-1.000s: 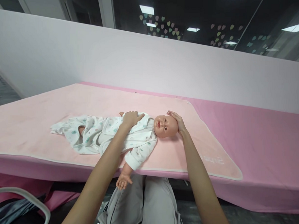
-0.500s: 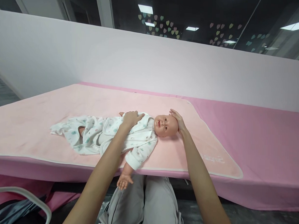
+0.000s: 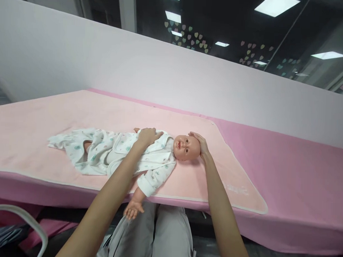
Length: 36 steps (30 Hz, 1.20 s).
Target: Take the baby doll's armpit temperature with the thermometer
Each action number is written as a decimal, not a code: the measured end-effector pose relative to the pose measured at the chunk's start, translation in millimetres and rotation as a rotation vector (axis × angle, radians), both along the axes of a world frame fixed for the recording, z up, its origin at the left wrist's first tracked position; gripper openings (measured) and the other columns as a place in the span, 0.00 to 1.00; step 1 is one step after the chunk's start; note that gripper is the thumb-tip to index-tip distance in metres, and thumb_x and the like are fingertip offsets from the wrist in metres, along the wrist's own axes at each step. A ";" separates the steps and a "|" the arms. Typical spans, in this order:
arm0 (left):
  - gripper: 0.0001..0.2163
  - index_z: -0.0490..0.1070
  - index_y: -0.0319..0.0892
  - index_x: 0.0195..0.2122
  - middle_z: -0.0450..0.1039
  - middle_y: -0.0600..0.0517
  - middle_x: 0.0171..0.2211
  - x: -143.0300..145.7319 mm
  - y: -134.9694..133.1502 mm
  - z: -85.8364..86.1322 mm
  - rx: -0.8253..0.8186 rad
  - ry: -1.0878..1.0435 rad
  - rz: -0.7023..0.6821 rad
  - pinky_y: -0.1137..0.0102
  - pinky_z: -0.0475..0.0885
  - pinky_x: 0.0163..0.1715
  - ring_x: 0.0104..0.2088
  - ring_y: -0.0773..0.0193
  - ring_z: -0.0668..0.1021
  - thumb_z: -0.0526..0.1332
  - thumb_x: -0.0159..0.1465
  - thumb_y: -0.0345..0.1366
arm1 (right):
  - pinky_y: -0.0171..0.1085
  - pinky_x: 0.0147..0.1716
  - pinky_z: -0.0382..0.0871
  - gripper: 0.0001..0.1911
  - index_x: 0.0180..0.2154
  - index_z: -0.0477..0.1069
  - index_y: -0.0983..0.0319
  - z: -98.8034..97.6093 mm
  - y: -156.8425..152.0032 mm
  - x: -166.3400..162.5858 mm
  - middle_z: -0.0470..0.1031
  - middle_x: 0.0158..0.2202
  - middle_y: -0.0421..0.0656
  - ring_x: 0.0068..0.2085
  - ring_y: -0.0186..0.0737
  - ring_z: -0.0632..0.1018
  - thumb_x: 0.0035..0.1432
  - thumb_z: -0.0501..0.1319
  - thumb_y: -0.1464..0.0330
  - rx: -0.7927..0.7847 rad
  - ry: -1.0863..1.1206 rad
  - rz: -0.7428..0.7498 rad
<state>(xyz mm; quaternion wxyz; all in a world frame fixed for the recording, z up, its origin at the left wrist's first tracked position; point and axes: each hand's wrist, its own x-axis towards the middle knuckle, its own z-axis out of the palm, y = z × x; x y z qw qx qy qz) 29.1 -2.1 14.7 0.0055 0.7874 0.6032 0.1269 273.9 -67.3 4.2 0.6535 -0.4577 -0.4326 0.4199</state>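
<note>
A baby doll (image 3: 184, 147) lies on its back on a peach mat (image 3: 76, 102), its head to the right. It wears a white patterned outfit (image 3: 156, 161), with loose trouser legs stretching left. My left hand (image 3: 148, 136) rests flat on the doll's chest, fingers extended. Against the top of the doll's head is my right hand (image 3: 201, 143), its fingers stretched out and cupped around the crown; part of the palm is hidden behind the head. One doll arm (image 3: 135, 204) hangs over the table's near edge, palm up.
The mat lies on a pink-covered table (image 3: 299, 178) with a white wall (image 3: 162, 75) behind it. Dark glass with heart stickers (image 3: 188, 37) is above the wall. My legs (image 3: 168, 233) are under the near edge. A curved pale bar (image 3: 24, 217) stands at lower left.
The view has tilted and shifted slightly. My hands keep the same places on the doll's chest and head, and the doll lies as before.
</note>
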 end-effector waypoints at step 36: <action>0.18 0.72 0.36 0.39 0.76 0.46 0.31 -8.9 -3.8 -19.3 -0.116 -1.388 -0.227 0.66 0.72 0.33 0.29 0.61 0.77 0.66 0.43 0.29 | 0.39 0.37 0.61 0.14 0.36 0.71 0.66 41.7 10.6 -141.2 0.75 0.34 0.53 0.36 0.44 0.76 0.59 0.49 0.68 0.026 -1.918 -0.159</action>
